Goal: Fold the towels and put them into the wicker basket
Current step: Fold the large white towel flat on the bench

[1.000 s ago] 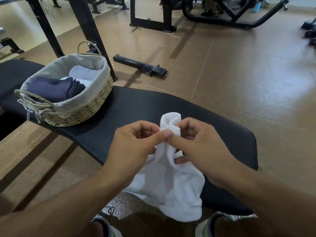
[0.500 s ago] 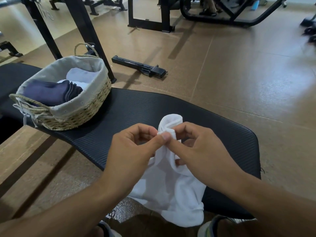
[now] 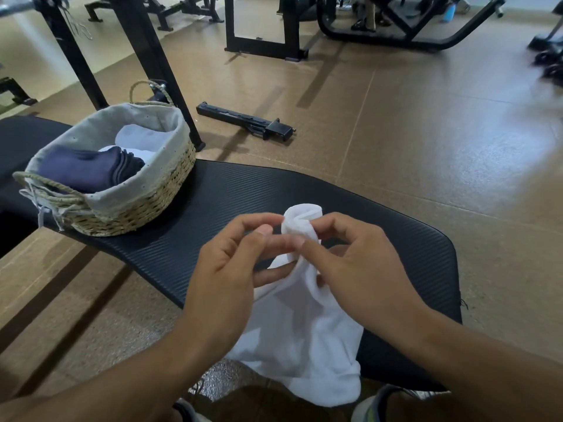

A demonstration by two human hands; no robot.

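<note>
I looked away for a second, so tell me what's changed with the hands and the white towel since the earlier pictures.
The left hand has eased its thumb-and-forefinger pinch and its fingertips have drawn slightly left of the bunched top of the white towel. The right hand still pinches that top. The towel stays unfolded, draped over the bench edge; the wicker basket and its folded towels are unchanged.
</note>
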